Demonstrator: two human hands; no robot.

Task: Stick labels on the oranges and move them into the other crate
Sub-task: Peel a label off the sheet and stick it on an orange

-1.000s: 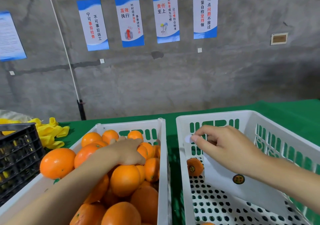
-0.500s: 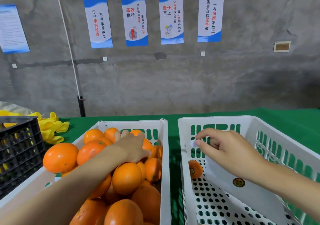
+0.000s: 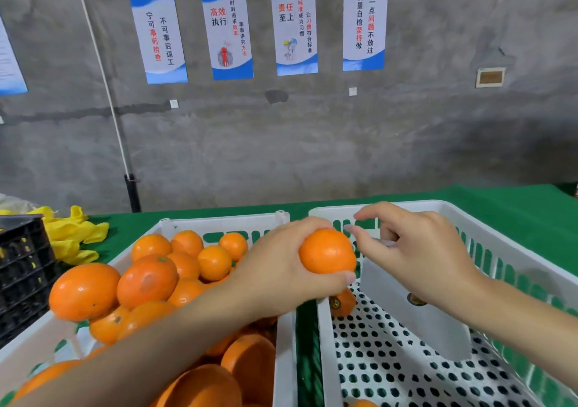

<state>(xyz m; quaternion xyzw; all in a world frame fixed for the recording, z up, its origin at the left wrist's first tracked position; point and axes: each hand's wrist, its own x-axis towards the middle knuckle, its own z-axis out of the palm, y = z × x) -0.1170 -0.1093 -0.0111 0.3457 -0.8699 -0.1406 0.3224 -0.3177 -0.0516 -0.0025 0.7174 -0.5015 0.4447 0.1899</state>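
My left hand [image 3: 275, 275] grips one orange [image 3: 327, 251] and holds it above the gap between the two white crates. The left crate [image 3: 219, 220] is piled with several oranges [image 3: 147, 278]. My right hand [image 3: 419, 256] hovers just right of the held orange, with a small pale label [image 3: 348, 228] blurred at its index fingertip, close to the fruit's top. In the right crate [image 3: 406, 206] lies one labelled orange [image 3: 342, 301], partly hidden under my left hand. A white label sheet [image 3: 406, 322] leans inside that crate with a dark round sticker [image 3: 416, 298] on it.
Both crates sit on a green-covered table [image 3: 516, 209] against a grey concrete wall with posters. A black crate [image 3: 22, 275] stands at the far left, and a yellow cloth [image 3: 72, 234] lies behind it.
My left hand has lifted an orange out of the left pile and carried it right, up to the crate edges. My right hand stayed near, label still on its fingertip.
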